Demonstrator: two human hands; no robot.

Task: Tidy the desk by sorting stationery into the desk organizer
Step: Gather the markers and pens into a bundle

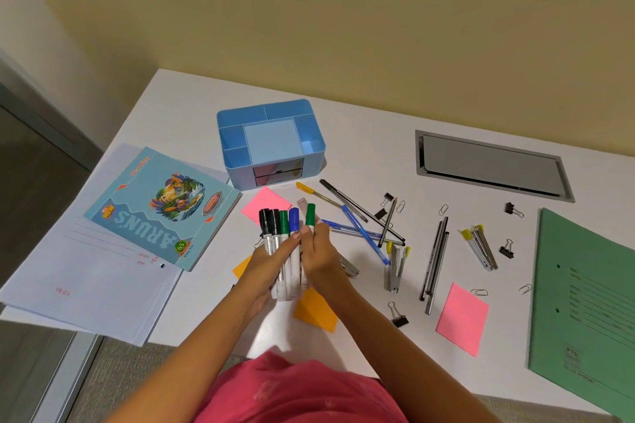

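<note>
A blue desk organizer (237,161) with several open compartments and a small drawer stands at the back of the white desk (360,134). My left hand (264,264) grips a bundle of whiteboard markers (275,227) with black, green and blue caps, held upright in front of the organizer. My right hand (318,251) grips one more green-capped marker (310,215) against that bundle. Loose pens (357,216) lie crossed just right of my hands.
A notebook (161,206) lies on white papers (86,282) at the left. Staplers (395,268), black pens (434,261), binder clips (398,318), paper clips (479,292), pink notes (462,318) and orange sticky notes (314,312) are scattered. A green folder (584,312) lies right, a grey cable hatch (491,165) behind.
</note>
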